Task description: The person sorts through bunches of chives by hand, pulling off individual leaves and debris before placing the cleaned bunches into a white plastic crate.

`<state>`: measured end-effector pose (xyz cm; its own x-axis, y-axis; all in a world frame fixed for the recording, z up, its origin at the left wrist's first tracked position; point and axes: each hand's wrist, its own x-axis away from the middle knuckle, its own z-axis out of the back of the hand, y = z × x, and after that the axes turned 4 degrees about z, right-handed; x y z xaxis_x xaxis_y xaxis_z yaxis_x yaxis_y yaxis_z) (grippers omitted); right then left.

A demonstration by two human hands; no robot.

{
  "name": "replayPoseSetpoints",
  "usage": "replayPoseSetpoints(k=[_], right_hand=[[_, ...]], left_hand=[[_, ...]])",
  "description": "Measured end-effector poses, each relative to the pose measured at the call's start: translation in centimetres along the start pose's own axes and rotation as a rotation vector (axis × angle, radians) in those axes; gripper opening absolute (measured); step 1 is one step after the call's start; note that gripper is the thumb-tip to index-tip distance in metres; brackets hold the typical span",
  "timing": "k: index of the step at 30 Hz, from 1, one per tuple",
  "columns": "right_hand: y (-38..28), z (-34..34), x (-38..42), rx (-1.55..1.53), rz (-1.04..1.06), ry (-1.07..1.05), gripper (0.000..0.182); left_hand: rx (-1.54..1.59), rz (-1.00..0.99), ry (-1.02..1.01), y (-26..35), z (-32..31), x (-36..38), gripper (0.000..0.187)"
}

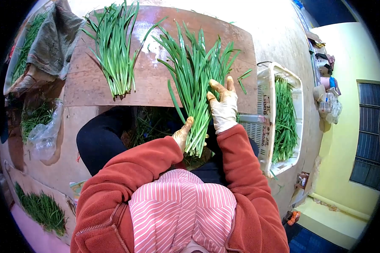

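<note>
In the head view, a bunch of long green chives is held over the near edge of a wooden board, its cut ends pointing down toward the person's lap and its leaf tips fanned out across the board. The left hand, in a stained glove, is pressed against the lower left side of the bunch near the cut ends; only part of it is seen, and how far its fingers are curled cannot be told. The right hand, also gloved, is laid flat against the right side of the bunch, with its fingers spread fairly wide and pointing up along the stalks.

A 2nd bunch of chives is laid on the left part of the board, well apart from the held one. Just beside the right hand, a white plastic crate filled with more greens is seen, with numbers written on its side. At the upper left, a grey cloth is draped over another heap of greens. A clear plastic bag lies at the left, and 1 more pile of greens is spread at the lower left.
</note>
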<state>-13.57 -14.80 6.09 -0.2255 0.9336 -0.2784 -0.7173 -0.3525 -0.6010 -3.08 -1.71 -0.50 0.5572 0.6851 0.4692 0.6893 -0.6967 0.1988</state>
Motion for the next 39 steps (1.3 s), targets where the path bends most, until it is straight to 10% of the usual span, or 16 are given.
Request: replayPoseSetpoints(k=[3, 15, 22, 30, 39], right_hand=[[0.0, 0.0, -0.3, -0.028, 0.026, -0.039, 0.019], [1.2, -1.1, -2.3, -0.225, -0.495, -0.377, 0.032], [0.7, -0.5, -1.7, 0.007, -0.307, -0.218, 0.052], [-2.8, 1.0, -3.4, 0.265, -0.403, -0.514, 0.054], [-2.2, 1.7, -3.0, -0.300, -0.642, -0.434, 0.040]], left_hand=[[-0.005, -0.054, 0.004, -0.3, -0.1, -0.1, 0.078], [-0.052, -0.032, 0.056, -0.2, -0.3, -0.5, 0.078], [-0.073, -0.048, 0.012, -0.2, -0.1, -0.4, 0.079], [-0.051, -0.055, -0.004, -0.4, 0.2, -0.6, 0.076], [-0.047, -0.073, -0.006, 0.2, -1.0, -0.3, 0.061]])
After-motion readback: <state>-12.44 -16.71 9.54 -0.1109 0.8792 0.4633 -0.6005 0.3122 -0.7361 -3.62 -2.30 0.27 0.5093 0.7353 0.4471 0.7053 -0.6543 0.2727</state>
